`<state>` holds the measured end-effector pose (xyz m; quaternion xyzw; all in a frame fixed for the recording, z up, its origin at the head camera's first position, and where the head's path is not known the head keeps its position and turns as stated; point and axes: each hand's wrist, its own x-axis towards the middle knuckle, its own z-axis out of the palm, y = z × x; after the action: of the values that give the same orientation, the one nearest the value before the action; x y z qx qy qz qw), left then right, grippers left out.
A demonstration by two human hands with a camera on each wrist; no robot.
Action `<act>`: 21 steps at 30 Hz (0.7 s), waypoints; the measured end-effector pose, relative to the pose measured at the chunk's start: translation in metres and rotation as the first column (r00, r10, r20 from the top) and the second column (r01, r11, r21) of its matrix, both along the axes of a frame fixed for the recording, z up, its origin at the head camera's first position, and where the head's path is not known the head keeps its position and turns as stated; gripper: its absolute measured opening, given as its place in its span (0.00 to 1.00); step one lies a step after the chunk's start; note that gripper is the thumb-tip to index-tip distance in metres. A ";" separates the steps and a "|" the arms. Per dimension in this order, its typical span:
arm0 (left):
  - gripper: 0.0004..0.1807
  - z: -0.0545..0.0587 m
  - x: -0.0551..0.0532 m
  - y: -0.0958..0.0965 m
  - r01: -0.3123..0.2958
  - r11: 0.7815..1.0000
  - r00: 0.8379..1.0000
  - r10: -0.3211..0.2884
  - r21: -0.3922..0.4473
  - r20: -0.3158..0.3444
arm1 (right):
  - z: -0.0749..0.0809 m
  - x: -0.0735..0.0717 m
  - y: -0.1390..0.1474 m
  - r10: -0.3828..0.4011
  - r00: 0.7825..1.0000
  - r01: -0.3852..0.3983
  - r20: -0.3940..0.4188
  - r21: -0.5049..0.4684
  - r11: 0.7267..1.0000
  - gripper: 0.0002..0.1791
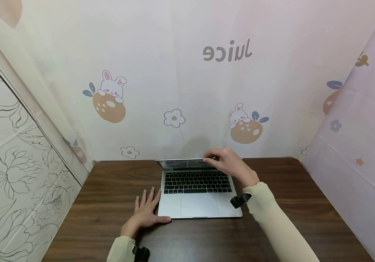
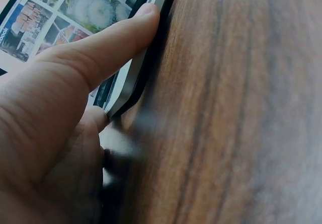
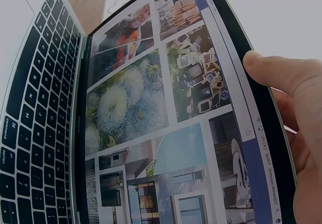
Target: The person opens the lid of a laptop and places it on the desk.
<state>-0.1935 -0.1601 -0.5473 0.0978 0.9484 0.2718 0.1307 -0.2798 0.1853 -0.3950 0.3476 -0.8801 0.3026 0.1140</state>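
Note:
A silver laptop [image 1: 199, 205] with black keys stands opened on the wooden table. Its screen [image 3: 166, 103], lit with a grid of photos, is raised behind the keyboard [image 1: 197, 182]. My right hand [image 1: 228, 162] pinches the screen's top edge, thumb on the front bezel and curled fingers behind, partly hidden. At the base's front left corner lies my left hand [image 1: 146, 212], fingers straight and spread along the laptop's left side. The left thumb [image 2: 118, 40] rests at the front edge, in the left wrist view.
The brown table [image 1: 108, 203] reaches back to a pale curtain [image 1: 174, 72] printed with rabbits and flowers. More printed fabric [image 1: 364, 153] hangs on the right, and a panel with line-drawn flowers [image 1: 14, 174] stands on the left. Each wrist carries a small black camera [image 1: 240, 200].

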 end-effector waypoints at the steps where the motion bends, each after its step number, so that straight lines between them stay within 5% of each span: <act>1: 0.67 0.000 0.000 0.000 -0.001 1.000 1.000 0.001 -0.003 0.003 | 0.000 -0.001 0.000 0.002 1.000 -0.002 0.000 0.002 1.000 0.08; 21: 0.67 -0.003 -0.001 0.001 -0.006 1.000 1.000 0.006 -0.005 0.000 | 0.001 -0.011 0.000 -0.043 0.999 0.043 0.012 0.021 0.999 0.07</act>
<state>-0.1945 -0.1595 -0.5503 0.0947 0.9493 0.2698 0.1303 -0.2904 0.1848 -0.3945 0.3279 -0.8911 0.2932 0.1117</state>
